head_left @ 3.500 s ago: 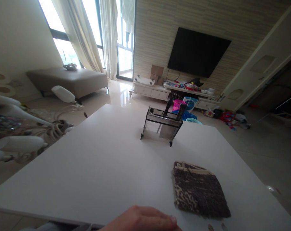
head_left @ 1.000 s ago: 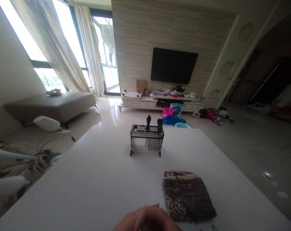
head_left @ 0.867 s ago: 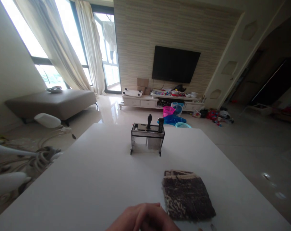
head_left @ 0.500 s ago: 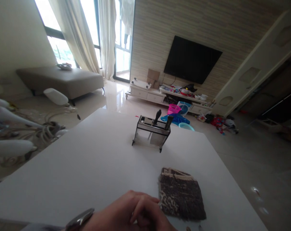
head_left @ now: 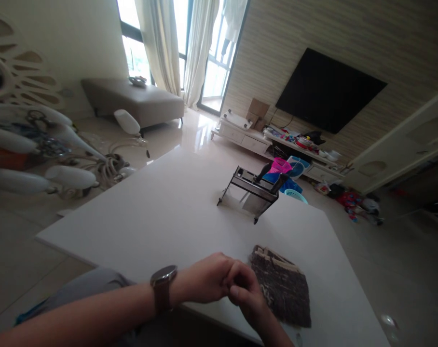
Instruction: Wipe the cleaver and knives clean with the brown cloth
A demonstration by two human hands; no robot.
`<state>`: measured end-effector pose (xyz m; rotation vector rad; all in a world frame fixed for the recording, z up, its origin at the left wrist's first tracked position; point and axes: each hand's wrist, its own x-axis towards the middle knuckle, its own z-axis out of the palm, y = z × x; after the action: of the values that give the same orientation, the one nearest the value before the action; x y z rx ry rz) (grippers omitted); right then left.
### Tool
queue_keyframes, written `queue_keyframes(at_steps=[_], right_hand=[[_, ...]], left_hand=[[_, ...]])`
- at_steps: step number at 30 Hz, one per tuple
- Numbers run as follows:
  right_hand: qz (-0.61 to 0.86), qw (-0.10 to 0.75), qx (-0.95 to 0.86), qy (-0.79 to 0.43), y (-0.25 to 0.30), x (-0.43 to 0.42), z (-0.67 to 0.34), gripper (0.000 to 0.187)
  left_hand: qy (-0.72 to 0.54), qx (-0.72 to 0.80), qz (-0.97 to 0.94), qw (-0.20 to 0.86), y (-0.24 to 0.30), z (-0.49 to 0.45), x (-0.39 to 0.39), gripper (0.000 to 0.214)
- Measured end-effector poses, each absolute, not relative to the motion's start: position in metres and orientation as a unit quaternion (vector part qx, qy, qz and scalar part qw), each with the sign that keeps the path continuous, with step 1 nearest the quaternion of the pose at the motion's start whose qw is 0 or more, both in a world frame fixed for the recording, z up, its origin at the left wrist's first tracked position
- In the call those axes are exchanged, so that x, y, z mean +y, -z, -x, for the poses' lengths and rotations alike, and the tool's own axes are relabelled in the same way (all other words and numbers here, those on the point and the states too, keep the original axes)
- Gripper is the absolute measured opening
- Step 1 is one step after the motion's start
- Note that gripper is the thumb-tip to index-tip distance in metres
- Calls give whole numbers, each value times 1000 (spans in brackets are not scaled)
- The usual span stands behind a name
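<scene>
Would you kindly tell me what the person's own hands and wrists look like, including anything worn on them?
The left hand is ungloved, with a round-faced, brown-strapped watch at its wrist. The right hand is ungloved too, with no watch visible.

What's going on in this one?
A person sits or stands at a white table, left hand and right hand brought together above its near edge, with no object visible in them. A folded brown cloth lies just beyond the right hand, partly hidden by it. Farther back, a knife rack stands upright with two black handles sticking out.
</scene>
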<state>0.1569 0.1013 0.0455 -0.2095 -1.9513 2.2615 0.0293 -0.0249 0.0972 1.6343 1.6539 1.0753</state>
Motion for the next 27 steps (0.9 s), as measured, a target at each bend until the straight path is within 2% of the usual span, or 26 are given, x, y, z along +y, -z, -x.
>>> queue_keyframes(at_steps=[3,6,10,13,15,19,21,23,27], right_hand=[[75,80,-649,-753,-39,103,-154,34],[81,70,-697,-709,-50,106,-145,28],[108,89,-812,-567,-82,119,-124,17],[128,183,-882,-416,-111,148,-96,12],[137,258,-900,-322,-134,176,-72,9],[125,367,-914,-117,-188,229,-21,21],[126,340,-932,-7,-209,242,-1,30],[156,277,-947,55,-223,246,14,37],[240,157,-955,75,-227,245,35,43]], left_hand=[[-352,642,-635,245,-92,-18,-23,6],[-308,677,-639,195,-92,-8,-23,5],[-287,725,-610,143,-93,1,-26,40],[-265,735,-611,128,-93,7,-28,56],[-252,731,-622,126,-95,10,-30,54],[-244,729,-625,137,-99,11,-31,47],[-242,725,-628,147,-101,9,-33,45],[-243,717,-634,157,-101,7,-35,44],[-254,708,-638,164,-101,7,-44,43]])
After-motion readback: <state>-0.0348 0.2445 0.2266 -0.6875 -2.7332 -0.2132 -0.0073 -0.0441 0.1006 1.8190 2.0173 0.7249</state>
